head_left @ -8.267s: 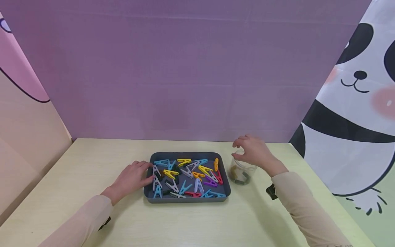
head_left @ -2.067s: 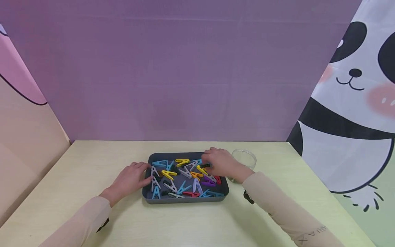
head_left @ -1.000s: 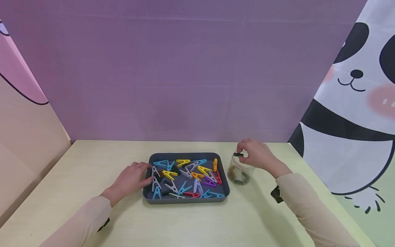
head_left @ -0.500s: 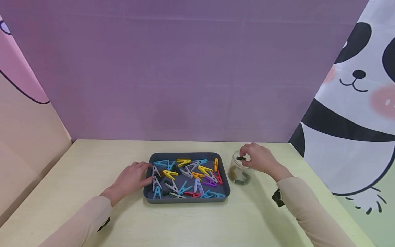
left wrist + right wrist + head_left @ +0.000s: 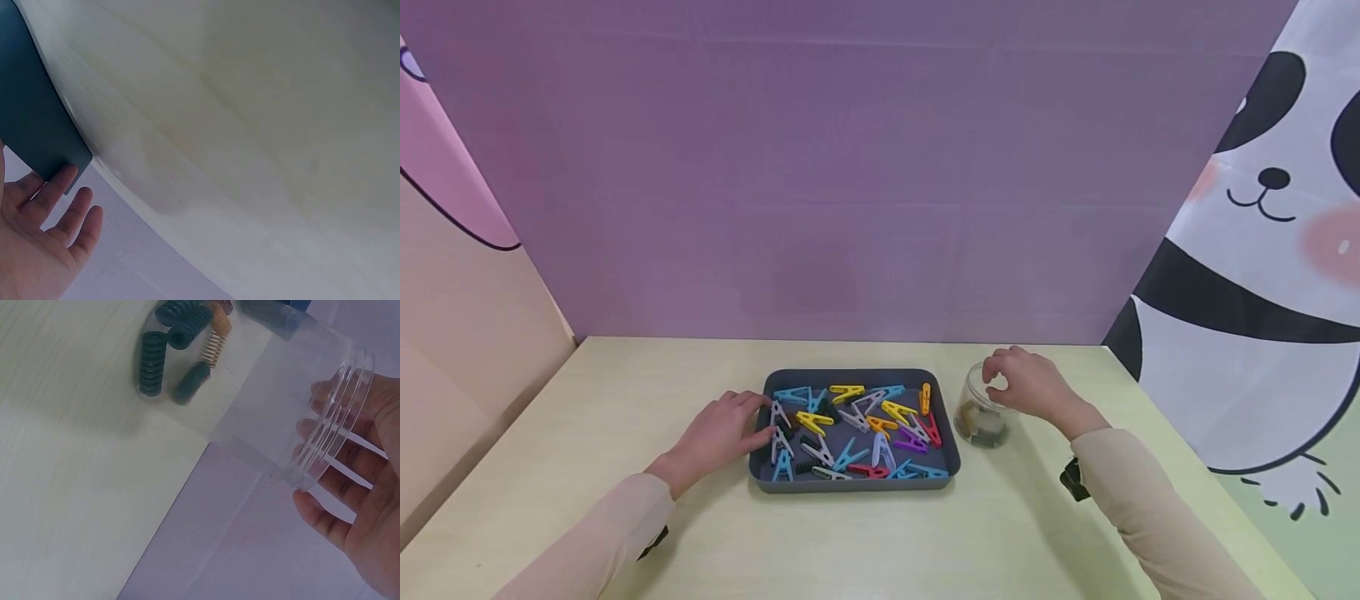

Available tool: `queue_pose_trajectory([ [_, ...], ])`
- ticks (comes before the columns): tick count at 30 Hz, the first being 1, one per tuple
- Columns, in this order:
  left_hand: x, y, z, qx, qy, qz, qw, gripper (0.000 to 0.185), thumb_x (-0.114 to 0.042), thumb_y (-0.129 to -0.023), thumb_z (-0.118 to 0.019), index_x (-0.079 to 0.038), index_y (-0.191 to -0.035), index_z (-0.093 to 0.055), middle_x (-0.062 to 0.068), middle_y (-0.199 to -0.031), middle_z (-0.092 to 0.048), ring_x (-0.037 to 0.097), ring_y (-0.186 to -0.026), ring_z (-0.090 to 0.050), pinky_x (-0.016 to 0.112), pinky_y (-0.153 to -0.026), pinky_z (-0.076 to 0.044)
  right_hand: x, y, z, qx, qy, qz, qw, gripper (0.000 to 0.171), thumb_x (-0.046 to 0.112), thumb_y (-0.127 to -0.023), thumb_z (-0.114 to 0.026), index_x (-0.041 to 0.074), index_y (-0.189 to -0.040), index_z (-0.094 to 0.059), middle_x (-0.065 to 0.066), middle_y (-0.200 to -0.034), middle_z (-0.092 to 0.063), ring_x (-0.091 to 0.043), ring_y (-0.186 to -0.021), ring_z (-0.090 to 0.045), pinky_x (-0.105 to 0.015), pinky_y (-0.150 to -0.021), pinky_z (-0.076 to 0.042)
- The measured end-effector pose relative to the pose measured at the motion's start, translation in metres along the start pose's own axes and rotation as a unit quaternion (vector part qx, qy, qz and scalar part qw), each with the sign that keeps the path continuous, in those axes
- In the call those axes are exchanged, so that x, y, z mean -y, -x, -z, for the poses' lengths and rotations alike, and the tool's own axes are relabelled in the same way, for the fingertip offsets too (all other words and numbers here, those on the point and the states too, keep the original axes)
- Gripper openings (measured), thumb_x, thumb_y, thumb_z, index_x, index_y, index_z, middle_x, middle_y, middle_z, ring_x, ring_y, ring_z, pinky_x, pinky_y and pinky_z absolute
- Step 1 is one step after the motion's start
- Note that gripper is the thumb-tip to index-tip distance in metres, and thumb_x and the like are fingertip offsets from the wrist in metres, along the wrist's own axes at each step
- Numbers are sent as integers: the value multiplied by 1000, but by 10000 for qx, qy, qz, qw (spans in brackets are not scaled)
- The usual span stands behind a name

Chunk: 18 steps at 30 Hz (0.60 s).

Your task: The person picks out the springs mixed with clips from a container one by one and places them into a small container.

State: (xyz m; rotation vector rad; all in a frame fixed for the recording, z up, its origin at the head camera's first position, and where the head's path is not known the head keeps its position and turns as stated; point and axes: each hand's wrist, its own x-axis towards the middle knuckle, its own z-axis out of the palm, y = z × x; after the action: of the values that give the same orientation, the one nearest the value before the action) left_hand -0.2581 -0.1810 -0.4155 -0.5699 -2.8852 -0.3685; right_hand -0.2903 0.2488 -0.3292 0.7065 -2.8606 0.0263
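My left hand (image 5: 718,433) touches the left end of the dark grey tray (image 5: 859,487), its fingertips right at the rim. In the left wrist view the fingers reach along the tray's end wall (image 5: 37,94), fairly straight. Over the mouth of a clear jar (image 5: 964,406) is my right hand (image 5: 1033,387), thumb and fingers apart and holding nothing. The right wrist view has the fingertips seen through the jar's threaded neck (image 5: 325,440). Several dark green coil springs (image 5: 152,365) and a thin brass-coloured spring (image 5: 213,350) lie at the jar's bottom.
Many coloured plastic clothes pegs (image 5: 814,422) lie mixed in the tray, with dark springs (image 5: 807,467) among them. The jar stands just right of the tray on a pale wooden table (image 5: 865,542). A purple backdrop (image 5: 850,183) rises behind the table.
The right hand took a dark spring from the tray to the jar, lowered it at the mouth and let it go; the spring is out of the fingers now. The left hand stays put.
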Motion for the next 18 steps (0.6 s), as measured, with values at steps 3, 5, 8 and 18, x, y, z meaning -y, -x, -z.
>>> queue_pose_trajectory([
  [3,0,0,0,1,-26,3,10000,47,-40,-83,-61,-8,-118,-57,11,-120,-59,30,-107,-54,46,-91,-45,0,0,0,-23,-8,21,10000,13,17,-74,-70,14,-85,-64,-1,-87,-63,-19,-79,-53,-38,-61,-46],
  [5,0,0,0,-3,-35,-2,10000,47,-40,-83,-61,-8,-118,-57,11,-120,-59,30,-107,-54,47,-91,-45,1,0,0,-20,-14,42,10000,13,17,-74,-70,13,-85,-64,-1,-86,-63,-19,-79,-53,-38,-60,-46],
  [8,0,0,-1,-21,-46,-22,10000,47,-40,-83,-61,-8,-117,-57,11,-119,-59,30,-107,-54,46,-91,-45,1,-2,2,7,-10,53,10000,14,18,-73,-70,14,-85,-64,0,-84,-62,-18,-78,-53,-36,-59,-46],
  [18,0,-1,0,-9,-78,-19,10000,47,-40,-83,-61,-8,-117,-57,11,-119,-59,30,-106,-54,46,-91,-46,9,-12,15,25,44,158,9999,15,20,-74,-70,14,-87,-65,0,-86,-63,-20,-79,-55,-36,-62,-47],
])
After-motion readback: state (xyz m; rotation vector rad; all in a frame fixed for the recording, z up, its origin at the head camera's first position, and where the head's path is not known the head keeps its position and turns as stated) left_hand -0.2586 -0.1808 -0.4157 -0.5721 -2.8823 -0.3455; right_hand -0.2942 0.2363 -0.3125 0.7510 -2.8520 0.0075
